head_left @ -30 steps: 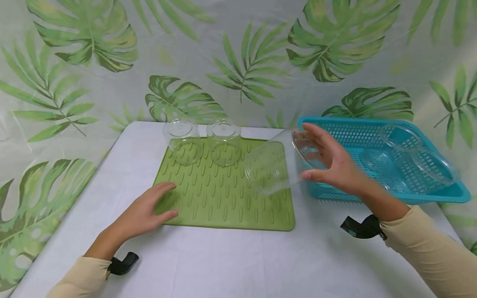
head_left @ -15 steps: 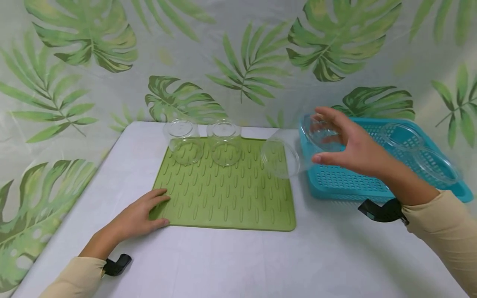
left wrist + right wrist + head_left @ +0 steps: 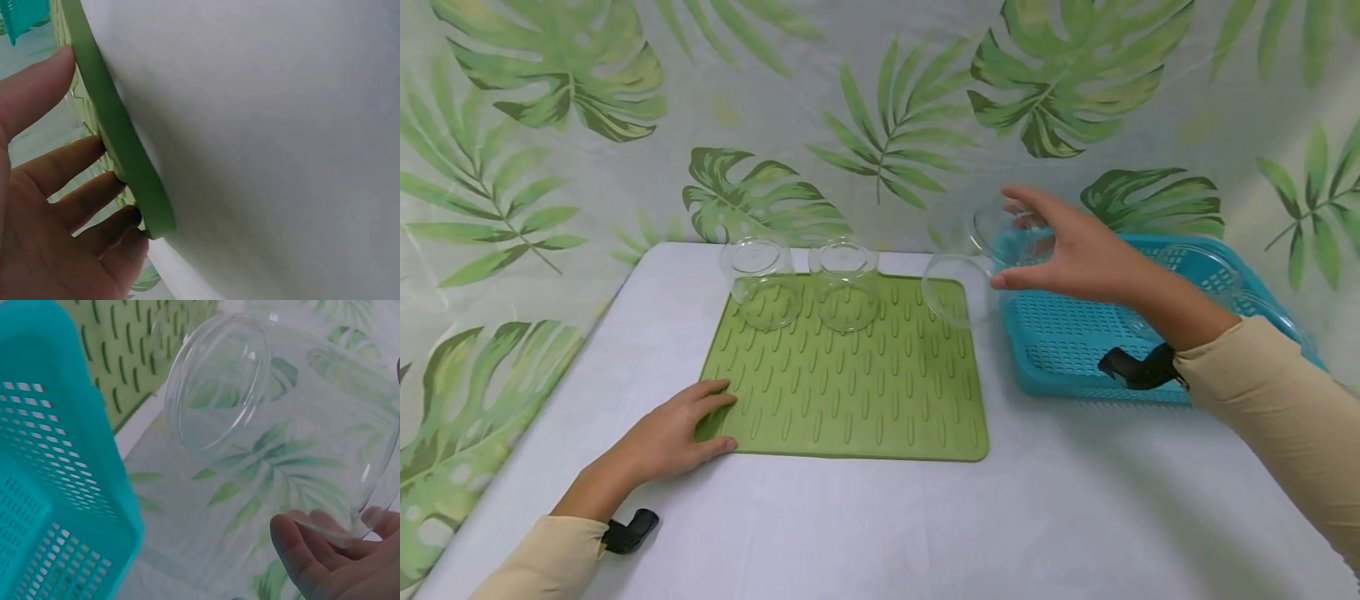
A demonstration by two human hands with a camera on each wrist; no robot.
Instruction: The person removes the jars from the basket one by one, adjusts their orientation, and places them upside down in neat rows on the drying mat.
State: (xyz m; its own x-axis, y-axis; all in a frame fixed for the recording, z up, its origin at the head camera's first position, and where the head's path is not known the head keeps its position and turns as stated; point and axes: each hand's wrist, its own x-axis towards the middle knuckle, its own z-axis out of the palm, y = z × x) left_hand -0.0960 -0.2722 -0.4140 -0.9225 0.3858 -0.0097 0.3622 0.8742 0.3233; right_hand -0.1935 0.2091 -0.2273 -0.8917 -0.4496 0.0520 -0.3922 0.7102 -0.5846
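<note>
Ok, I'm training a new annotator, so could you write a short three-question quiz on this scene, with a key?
1. How many clear cylindrical cups stand on the green ridged rectangular mat?
2. True or false: the turquoise perforated plastic basket sits on top of the mat.
3. What does the person's right hand hold? A. the mat's edge; B. a tilted clear cup; C. the basket's rim.

Key: 1. Two. 2. False; it sits beside the mat. 3. B.
</note>
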